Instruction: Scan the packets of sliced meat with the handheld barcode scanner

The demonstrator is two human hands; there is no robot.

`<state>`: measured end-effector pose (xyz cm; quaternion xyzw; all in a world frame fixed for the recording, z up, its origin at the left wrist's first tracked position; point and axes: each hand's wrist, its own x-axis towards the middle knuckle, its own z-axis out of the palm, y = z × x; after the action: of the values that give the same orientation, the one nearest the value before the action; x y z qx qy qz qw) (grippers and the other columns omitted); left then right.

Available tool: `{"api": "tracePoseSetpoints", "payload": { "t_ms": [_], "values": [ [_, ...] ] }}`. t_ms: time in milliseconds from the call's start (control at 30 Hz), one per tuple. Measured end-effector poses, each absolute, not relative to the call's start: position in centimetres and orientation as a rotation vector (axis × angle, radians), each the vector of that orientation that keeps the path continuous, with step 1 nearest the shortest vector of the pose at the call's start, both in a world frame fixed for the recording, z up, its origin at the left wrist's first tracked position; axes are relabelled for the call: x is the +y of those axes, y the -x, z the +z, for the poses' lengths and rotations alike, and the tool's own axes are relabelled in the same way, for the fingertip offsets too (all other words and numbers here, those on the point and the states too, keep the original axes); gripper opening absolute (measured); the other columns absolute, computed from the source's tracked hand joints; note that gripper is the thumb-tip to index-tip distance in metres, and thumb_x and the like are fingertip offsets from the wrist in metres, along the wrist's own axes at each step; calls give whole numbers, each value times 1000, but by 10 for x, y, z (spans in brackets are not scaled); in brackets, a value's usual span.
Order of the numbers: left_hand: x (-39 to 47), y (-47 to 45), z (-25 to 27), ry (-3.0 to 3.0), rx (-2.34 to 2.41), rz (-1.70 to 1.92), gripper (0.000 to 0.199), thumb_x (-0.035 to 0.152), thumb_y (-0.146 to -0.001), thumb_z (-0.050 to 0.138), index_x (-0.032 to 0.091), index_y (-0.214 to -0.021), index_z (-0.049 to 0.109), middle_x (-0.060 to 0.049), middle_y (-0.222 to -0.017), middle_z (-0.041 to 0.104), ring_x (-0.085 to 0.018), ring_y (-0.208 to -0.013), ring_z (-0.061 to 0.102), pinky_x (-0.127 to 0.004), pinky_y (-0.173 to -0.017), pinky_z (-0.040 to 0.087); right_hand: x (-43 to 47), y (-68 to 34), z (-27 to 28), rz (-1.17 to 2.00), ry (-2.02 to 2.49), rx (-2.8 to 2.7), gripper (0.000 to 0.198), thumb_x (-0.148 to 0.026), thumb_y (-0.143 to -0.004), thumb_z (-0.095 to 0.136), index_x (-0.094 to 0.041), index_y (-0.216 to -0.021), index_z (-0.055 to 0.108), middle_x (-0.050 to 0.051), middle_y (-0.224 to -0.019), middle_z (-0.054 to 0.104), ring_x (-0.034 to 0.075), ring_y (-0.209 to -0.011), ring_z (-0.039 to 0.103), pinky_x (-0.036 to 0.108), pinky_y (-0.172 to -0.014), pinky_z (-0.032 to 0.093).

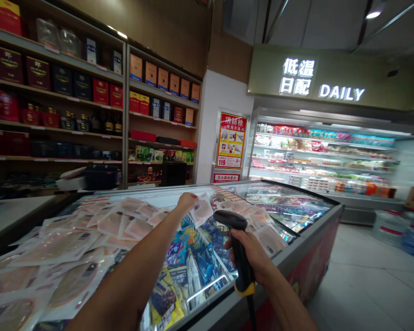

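My left hand (187, 201) reaches far across the freezer, closed on the edge of a flat, clear sealed packet (202, 210) with something pale and round inside. My right hand (250, 253) is wrapped round the handle of a black and yellow barcode scanner (232, 220), whose head points left toward that packet. Many similar flat packets (65, 246) lie in an overlapping heap on the freezer's left part, and another pile of packets (262, 223) lies to the right, behind the scanner. Colourful frozen-food bags (193, 257) show through the glass between the piles.
The chest freezer's front rim (305, 230) runs diagonally on the right. Shelves of boxed bottles (72, 82) line the left wall. A lit refrigerated display (320, 161) stands at the back right. Large water bottles (391, 227) stand on the tiled floor.
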<state>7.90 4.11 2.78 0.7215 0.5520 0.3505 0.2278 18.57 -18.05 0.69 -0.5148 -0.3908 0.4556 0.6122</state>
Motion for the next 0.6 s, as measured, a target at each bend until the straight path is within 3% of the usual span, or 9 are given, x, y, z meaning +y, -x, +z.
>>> {"api": "tracePoseSetpoints", "payload": {
  "t_ms": [600],
  "values": [
    [48, -75, 20, -2060, 1493, 910, 25, 22, -64, 52, 18, -85, 65, -2, -83, 66, -12, -70, 58, -16, -52, 38, -162, -168, 6, 1085, 1175, -940, 26, -39, -66, 49, -13, -71, 48, -1, -51, 54, 7, -33, 43, 19, -30, 35]
  ]
}}
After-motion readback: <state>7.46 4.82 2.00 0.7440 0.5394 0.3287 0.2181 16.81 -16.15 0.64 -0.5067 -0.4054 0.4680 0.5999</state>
